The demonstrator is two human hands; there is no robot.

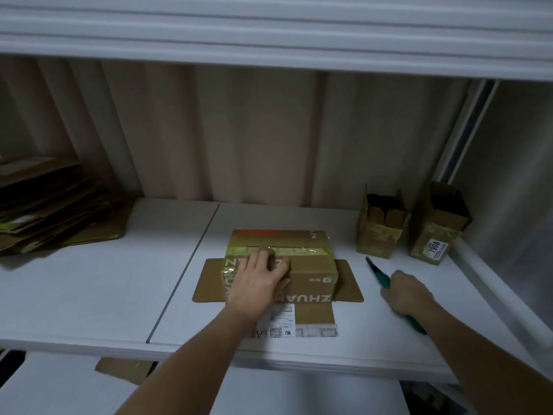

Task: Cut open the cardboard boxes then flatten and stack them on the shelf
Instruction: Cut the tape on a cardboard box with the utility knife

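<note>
- Box (299, 265) sits mid-shelf (89, 295), bottom flaps splayed flat, top seam taped
- Left hand (258, 283) rests on the box's near top edge; fingers curled over the tape, thumb against the front face
- Right hand (408, 293) is right of the box, apart from it, fingers wrapped round a green knife (386, 280), tip pointing away
- Flattened stack (54, 205) lies far left
- Two small open boxes (413, 223) stand far right
</note>
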